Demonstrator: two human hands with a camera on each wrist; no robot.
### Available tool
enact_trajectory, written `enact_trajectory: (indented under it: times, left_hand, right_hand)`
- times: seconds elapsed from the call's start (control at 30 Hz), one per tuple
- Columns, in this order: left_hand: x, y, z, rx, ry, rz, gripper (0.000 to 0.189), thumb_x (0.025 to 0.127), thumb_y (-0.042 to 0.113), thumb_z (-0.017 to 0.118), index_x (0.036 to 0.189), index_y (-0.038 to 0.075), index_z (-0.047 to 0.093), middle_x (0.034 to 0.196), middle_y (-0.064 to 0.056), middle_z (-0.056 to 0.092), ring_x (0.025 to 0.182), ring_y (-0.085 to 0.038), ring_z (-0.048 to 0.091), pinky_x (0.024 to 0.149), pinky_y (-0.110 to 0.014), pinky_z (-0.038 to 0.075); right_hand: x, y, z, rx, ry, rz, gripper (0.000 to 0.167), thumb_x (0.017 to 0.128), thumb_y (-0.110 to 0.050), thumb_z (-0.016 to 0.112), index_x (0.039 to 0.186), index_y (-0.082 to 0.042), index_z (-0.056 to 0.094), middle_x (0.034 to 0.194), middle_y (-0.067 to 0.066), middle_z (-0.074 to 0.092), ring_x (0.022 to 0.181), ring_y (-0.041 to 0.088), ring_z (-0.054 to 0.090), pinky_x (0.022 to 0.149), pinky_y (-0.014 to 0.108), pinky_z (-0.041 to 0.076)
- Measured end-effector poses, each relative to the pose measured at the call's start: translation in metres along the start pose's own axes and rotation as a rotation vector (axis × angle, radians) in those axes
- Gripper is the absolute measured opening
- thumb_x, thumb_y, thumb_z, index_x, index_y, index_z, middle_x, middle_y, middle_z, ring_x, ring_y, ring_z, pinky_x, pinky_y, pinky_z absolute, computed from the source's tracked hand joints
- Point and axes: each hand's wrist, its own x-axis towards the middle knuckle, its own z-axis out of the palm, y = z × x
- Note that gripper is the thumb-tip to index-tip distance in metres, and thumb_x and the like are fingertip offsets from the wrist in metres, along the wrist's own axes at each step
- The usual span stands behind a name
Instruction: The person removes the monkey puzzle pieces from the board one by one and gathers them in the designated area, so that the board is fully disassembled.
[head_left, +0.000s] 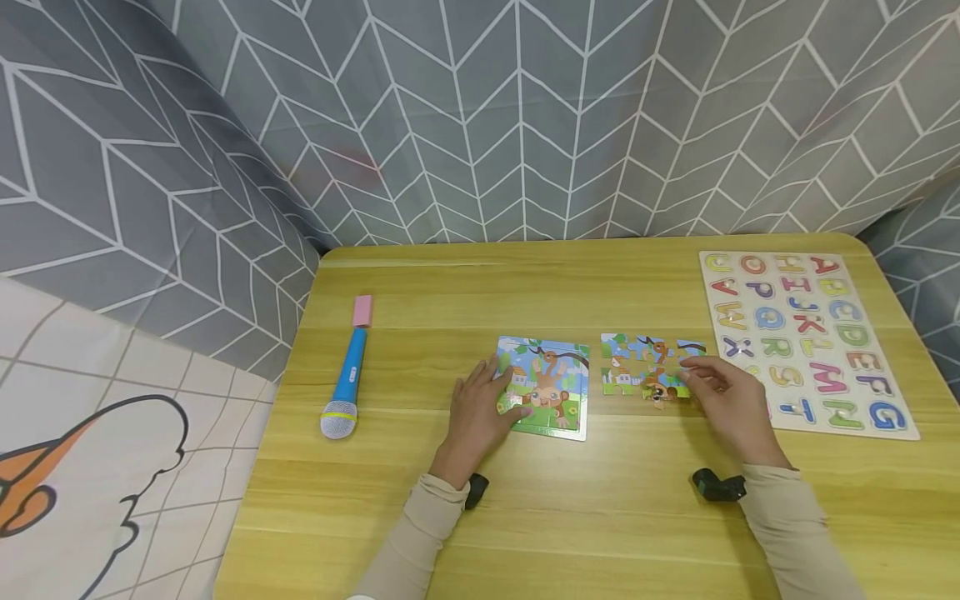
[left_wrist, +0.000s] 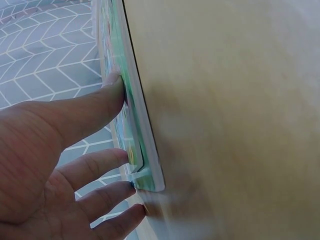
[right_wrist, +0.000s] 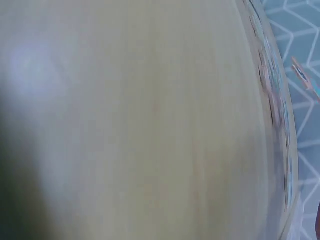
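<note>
A square puzzle board (head_left: 550,433) with a monkey picture lies on the table. My left hand (head_left: 476,417) rests at its left side, fingers spread and thumb over the lower edge; in the left wrist view the thumb (left_wrist: 112,95) and fingertips touch the board's border (left_wrist: 150,181). To the right, several loose jigsaw pieces (head_left: 621,377) lie close together. Over them, my right hand (head_left: 729,404) bends its fingers and pinches a jigsaw piece (head_left: 660,393) with part of the monkey's face. The right wrist view shows this piece (right_wrist: 301,75) raised off the table, the hand mostly out of frame.
An alphabet board (head_left: 810,350) with letter pieces lies at the right, close beside my right hand. On the left lie a blue toy microphone (head_left: 348,379) and a pink block (head_left: 362,311). Grey patterned curtain (head_left: 517,125) hangs behind the wooden table (head_left: 570,517).
</note>
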Motion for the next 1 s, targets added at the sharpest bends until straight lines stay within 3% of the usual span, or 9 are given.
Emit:
enact_trajectory:
  times: [0.27, 0.53, 1.0]
  left_hand:
    - [0.001, 0.000, 0.000, -0.008, 0.001, -0.002, 0.072, 0.084, 0.040, 0.079, 0.145, 0.009, 0.054, 0.161, -0.014, 0.037, 0.152, -0.038, 0.031, 0.120, -0.069, 0.023]
    - [0.001, 0.000, 0.000, -0.017, -0.008, -0.011, 0.073, 0.085, 0.040, 0.078, 0.145, 0.009, 0.053, 0.162, -0.013, 0.035, 0.153, -0.038, 0.030, 0.120, -0.069, 0.022]
    - [0.000, 0.001, 0.000, -0.010, -0.008, -0.018, 0.073, 0.085, 0.041, 0.078, 0.145, 0.010, 0.053, 0.162, -0.013, 0.035, 0.153, -0.038, 0.030, 0.120, -0.069, 0.022]
  right_hand:
    - [0.000, 0.017, -0.020, -0.063, 0.029, 0.077, 0.024, 0.098, -0.021, 0.067, 0.113, -0.004, 0.073, 0.089, 0.003, 0.071, 0.073, -0.022, 0.046, 0.064, 0.006, 0.041]
    - [0.000, 0.023, -0.020, -0.083, 0.001, 0.094, 0.024, 0.098, -0.020, 0.066, 0.114, -0.002, 0.072, 0.096, 0.021, 0.074, 0.070, -0.020, 0.047, 0.060, 0.009, 0.042]
    - [0.003, 0.022, -0.021, -0.142, -0.069, 0.114, 0.026, 0.099, -0.019, 0.064, 0.116, 0.001, 0.070, 0.101, 0.023, 0.073, 0.070, -0.022, 0.043, 0.061, 0.011, 0.042]
